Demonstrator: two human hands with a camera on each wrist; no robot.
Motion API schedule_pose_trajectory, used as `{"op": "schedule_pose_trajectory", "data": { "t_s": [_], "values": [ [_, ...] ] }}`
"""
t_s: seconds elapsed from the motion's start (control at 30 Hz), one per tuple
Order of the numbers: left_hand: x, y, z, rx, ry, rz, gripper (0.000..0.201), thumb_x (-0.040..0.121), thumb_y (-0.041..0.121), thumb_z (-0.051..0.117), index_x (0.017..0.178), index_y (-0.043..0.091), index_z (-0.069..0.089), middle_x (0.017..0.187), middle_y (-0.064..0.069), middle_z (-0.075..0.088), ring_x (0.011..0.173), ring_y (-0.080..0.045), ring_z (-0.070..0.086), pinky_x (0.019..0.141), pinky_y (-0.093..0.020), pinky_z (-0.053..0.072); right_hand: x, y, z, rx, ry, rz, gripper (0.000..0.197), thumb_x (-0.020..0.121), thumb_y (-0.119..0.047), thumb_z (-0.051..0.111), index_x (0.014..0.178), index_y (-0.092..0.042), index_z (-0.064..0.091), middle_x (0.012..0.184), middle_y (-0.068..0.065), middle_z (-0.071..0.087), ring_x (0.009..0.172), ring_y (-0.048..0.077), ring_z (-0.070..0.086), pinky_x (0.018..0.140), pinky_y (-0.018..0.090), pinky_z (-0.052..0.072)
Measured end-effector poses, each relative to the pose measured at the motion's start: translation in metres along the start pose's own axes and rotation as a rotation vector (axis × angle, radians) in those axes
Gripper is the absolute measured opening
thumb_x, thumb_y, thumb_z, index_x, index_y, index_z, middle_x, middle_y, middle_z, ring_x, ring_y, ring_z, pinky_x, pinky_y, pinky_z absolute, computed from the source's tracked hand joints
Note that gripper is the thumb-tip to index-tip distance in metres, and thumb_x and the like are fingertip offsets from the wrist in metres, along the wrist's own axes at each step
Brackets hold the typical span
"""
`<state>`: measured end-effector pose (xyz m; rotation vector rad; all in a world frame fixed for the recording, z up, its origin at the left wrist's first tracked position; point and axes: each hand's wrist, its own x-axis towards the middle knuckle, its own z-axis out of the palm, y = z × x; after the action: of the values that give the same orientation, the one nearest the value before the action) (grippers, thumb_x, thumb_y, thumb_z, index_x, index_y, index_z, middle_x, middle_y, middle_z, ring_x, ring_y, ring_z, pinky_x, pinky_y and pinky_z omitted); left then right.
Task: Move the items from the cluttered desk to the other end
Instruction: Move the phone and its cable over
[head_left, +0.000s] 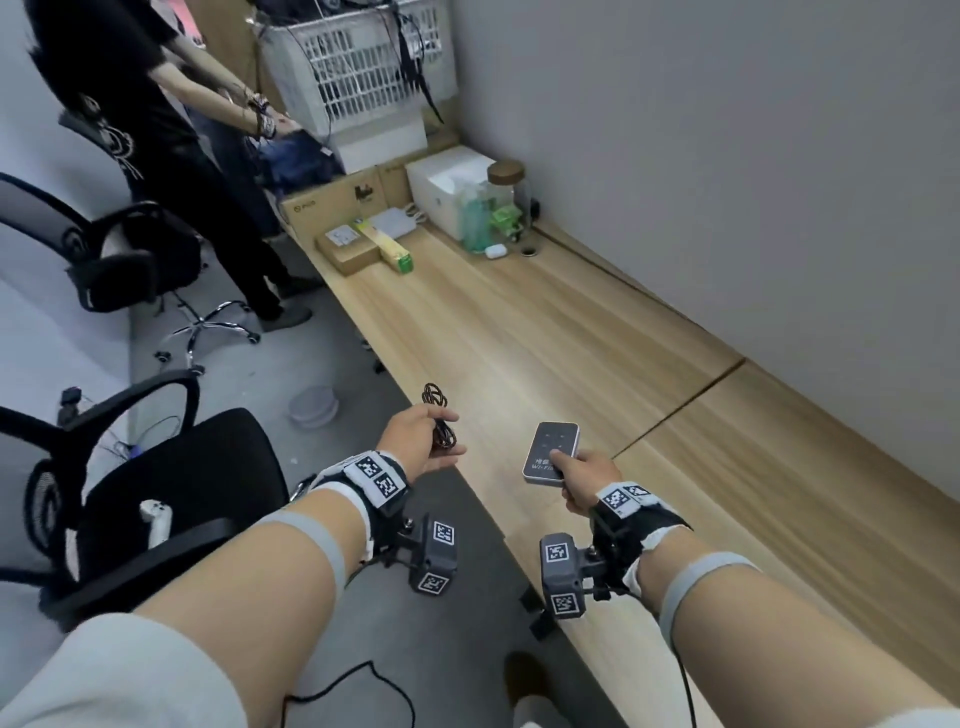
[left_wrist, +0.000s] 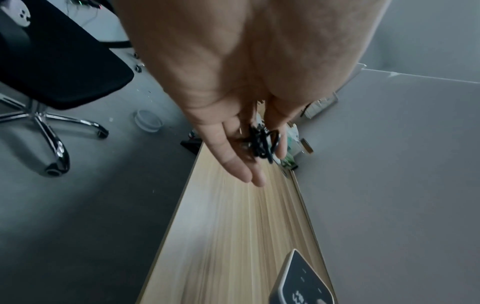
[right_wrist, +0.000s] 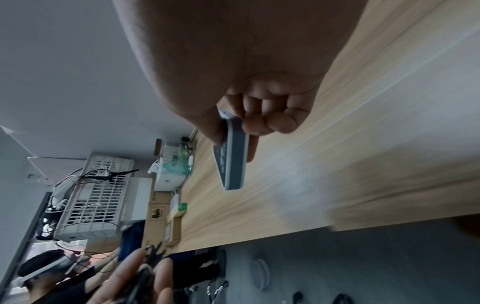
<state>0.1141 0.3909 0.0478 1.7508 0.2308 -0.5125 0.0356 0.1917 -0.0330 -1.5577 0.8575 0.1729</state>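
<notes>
A: What is the left hand (head_left: 415, 441) carrying at lower centre of the head view?

B: A coiled black cable (head_left: 439, 415), pinched between thumb and fingers (left_wrist: 241, 164) at the bench (head_left: 571, 322) edge. It looks light and floppy, so gripping the bundle's middle is keeping the loops together.

A: And the right hand (head_left: 587, 478)?

B: It is clamping a small grey device (head_left: 551, 451) by its near end, thumb on top. Rigid, smooth, probably slippery; holding its side edges seems safer.
</notes>
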Motion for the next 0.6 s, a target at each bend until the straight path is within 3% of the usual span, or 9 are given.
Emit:
{"op": "schedule_pose_trajectory", "data": {
  "t_s": [0.17,0.33,0.5,0.6],
  "values": [
    [0.086,0.038,-0.039,0.077,0.039,-0.004,0.033,0.103,0.007,0.035,0.094,0.009,0.066,0.105,-0.021,0.058,0.064,-0.021,0.071,0.058,-0.028,0.06,0.074,-0.069,0.057,0.025,-0.025,-0.006,0.026,0.091,-0.028,0.06,0.073,-0.009,0.059,0.053,0.007,0.047,0.046,0.021,0.043,0.05,0.027,0.035],
    [0.161,0.063,-0.078,0.08,0.02,-0.033,0.031,0.104,0.002,0.036,0.093,0.008,0.064,0.109,-0.023,0.058,0.062,-0.018,0.072,0.063,-0.028,0.062,0.124,-0.123,0.11,0.002,-0.037,0.023,0.023,0.093,-0.026,0.059,0.079,-0.007,0.059,0.056,0.009,0.049,0.047,0.021,0.043,0.047,0.025,0.033],
    [0.25,0.091,-0.125,0.021,-0.042,-0.045,0.025,0.103,-0.002,0.034,0.104,0.002,0.059,0.095,-0.018,0.06,0.063,-0.021,0.072,0.062,-0.027,0.06,0.182,-0.174,0.167,0.007,0.016,0.05,0.02,0.093,-0.022,0.059,0.084,-0.004,0.059,0.059,0.011,0.051,0.047,0.021,0.045,0.046,0.024,0.033],
    [0.307,0.11,-0.157,0.026,-0.082,-0.034,0.024,0.101,-0.004,0.036,0.105,0.003,0.059,0.094,-0.017,0.061,0.064,-0.021,0.072,0.073,-0.033,0.06,0.213,-0.208,0.203,0.023,0.07,0.083,0.017,0.095,-0.019,0.058,0.089,-0.004,0.059,0.062,0.012,0.053,0.047,0.02,0.047,0.046,0.023,0.035]
  ]
}}
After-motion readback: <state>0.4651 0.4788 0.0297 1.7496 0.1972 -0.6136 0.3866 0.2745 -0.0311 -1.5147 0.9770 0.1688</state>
